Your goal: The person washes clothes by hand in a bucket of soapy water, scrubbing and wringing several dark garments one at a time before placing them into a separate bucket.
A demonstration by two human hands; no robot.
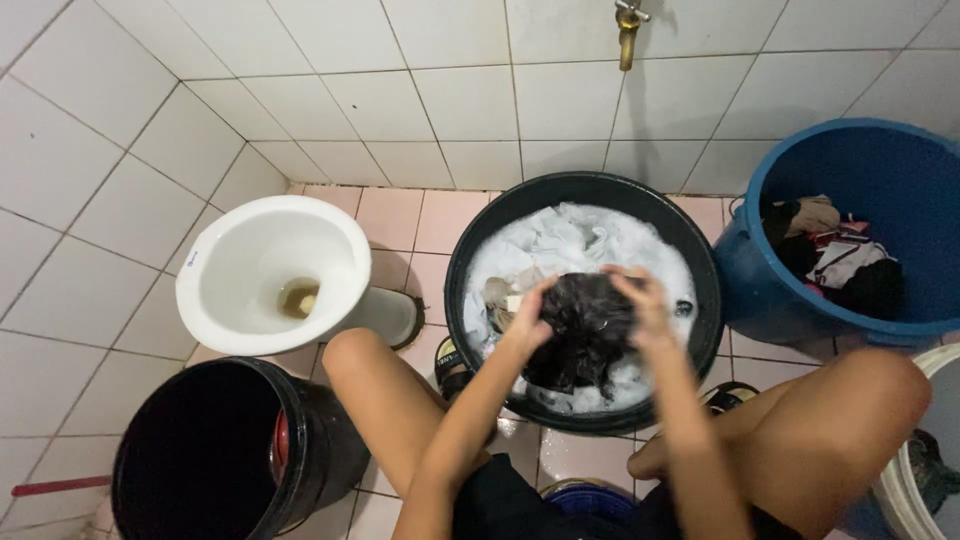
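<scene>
Black plastic basin (700, 260), smooth and glossy, holding white soapy foam (570, 240). Dark garment (585, 330): wet cloth, crumpled, with a faint sheen. Wall tiles (440, 100): white glazed ceramic; floor tiles (390, 215): pink, duller. Toilet bowl (250, 330): glossy white ceramic. Blue plastic tub (760, 290), smooth. Tap (628, 30): brass-coloured metal.

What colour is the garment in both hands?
Black garment, seen in the head view.

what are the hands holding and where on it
Both the left hand and right hand grip a wet black garment at its bunched upper edge.
</scene>
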